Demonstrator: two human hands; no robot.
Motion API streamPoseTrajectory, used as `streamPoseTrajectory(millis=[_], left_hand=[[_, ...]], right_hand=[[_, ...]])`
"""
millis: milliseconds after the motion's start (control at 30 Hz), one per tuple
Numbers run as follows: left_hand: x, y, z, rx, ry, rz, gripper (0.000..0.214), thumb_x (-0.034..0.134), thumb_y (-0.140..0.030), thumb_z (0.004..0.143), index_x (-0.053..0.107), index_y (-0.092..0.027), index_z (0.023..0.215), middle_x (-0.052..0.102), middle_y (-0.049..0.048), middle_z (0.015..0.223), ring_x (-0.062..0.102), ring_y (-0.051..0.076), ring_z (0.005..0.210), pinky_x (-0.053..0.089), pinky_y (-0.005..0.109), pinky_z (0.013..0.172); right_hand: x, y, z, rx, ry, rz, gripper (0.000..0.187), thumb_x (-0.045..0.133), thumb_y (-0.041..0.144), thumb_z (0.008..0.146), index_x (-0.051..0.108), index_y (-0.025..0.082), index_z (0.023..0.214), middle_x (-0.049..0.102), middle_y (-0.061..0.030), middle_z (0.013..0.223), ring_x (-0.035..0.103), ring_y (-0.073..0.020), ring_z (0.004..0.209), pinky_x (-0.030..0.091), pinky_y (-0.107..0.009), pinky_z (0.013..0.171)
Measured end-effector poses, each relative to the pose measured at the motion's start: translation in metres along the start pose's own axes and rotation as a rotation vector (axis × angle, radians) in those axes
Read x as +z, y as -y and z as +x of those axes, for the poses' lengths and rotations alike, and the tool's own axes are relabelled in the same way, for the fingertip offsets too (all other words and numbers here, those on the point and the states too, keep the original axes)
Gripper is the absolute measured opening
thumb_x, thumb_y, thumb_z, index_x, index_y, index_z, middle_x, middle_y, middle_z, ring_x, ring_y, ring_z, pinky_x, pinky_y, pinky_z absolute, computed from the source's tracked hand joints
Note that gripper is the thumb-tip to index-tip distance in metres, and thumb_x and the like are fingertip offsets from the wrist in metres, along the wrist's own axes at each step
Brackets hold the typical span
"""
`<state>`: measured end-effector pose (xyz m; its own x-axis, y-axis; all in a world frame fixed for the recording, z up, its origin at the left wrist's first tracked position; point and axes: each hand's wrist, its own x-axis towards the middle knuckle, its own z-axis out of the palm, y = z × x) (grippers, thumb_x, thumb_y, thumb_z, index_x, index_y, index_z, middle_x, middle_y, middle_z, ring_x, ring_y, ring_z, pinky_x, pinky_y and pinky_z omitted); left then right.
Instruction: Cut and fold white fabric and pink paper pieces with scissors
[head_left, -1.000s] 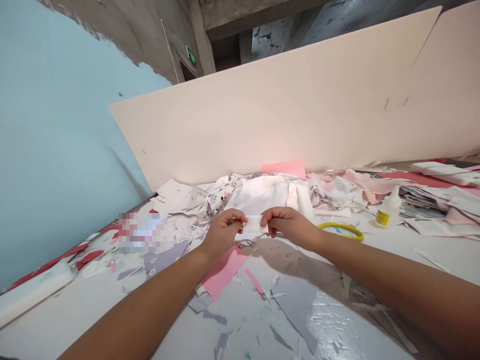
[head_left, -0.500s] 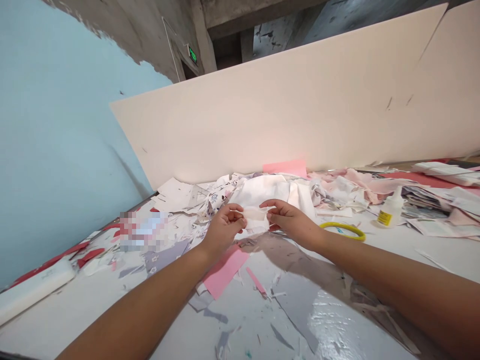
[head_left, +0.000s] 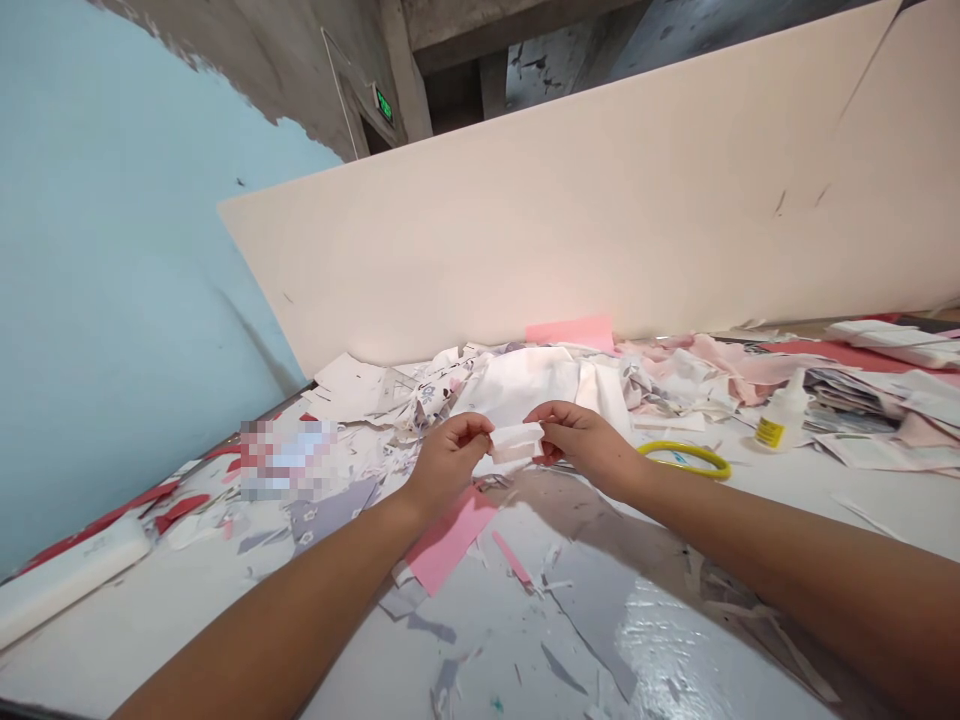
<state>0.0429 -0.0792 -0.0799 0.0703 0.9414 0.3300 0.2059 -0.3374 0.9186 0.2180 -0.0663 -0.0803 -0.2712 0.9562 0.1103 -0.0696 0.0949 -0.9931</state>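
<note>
A small white folded piece (head_left: pixel 516 442), paper or cloth I cannot tell, is stretched between my two hands above the table. My left hand (head_left: pixel 452 455) pinches its left end between thumb and fingers. At the right end my right hand (head_left: pixel 581 440) grips it the same way, with some fingers hidden behind. White cloth (head_left: pixel 525 385) lies bunched just beyond the hands. Below the left wrist is a pink sheet (head_left: pixel 450 540), and a thin pink strip (head_left: pixel 512 560) lies beside it.
Yellow-handled scissors (head_left: pixel 686 460) lie by my right wrist. Farther right stand a small bottle with a yellow label (head_left: pixel 780 415) and a pile of folded scraps (head_left: pixel 855 400). Offcuts litter the white table (head_left: pixel 540 640). A pale board (head_left: pixel 570 220) rises behind it.
The white piece has been turned and flattened, so a folded strip now shows across it between my fingers. Both hands have barely shifted.
</note>
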Motion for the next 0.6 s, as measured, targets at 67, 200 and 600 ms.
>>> streamPoseTrajectory(millis=[67, 200, 600], left_hand=[[0.0, 0.003, 0.001, -0.006, 0.012, -0.035, 0.01, 0.049, -0.018, 0.064, 0.056, -0.018, 0.071, 0.051, -0.0027, 0.062, 0.046, 0.009, 0.058, 0.037, 0.021, 0.056], [-0.002, 0.01, 0.004, -0.024, 0.041, -0.134, 0.01, 0.048, -0.016, 0.064, 0.055, -0.019, 0.07, 0.05, -0.0032, 0.062, 0.046, 0.008, 0.058, 0.038, 0.021, 0.058], [0.0, 0.012, 0.007, -0.24, 0.113, -0.435, 0.012, 0.049, -0.009, 0.056, 0.054, -0.016, 0.064, 0.048, -0.003, 0.054, 0.047, 0.007, 0.051, 0.039, 0.02, 0.051]], right_hand=[[0.0, 0.0, 0.0, 0.004, 0.008, 0.056, 0.014, 0.05, 0.015, 0.062, 0.057, 0.019, 0.073, 0.046, 0.0067, 0.049, 0.048, -0.0071, 0.046, 0.046, -0.026, 0.06], [-0.001, 0.0, 0.0, -0.03, 0.049, 0.088, 0.012, 0.051, 0.016, 0.063, 0.059, 0.019, 0.072, 0.044, 0.0068, 0.052, 0.047, -0.0055, 0.047, 0.047, -0.027, 0.064], [-0.003, -0.006, 0.002, 0.052, 0.102, 0.311, 0.015, 0.056, 0.009, 0.056, 0.057, 0.018, 0.069, 0.05, 0.0053, 0.056, 0.056, -0.0094, 0.055, 0.046, -0.028, 0.065]])
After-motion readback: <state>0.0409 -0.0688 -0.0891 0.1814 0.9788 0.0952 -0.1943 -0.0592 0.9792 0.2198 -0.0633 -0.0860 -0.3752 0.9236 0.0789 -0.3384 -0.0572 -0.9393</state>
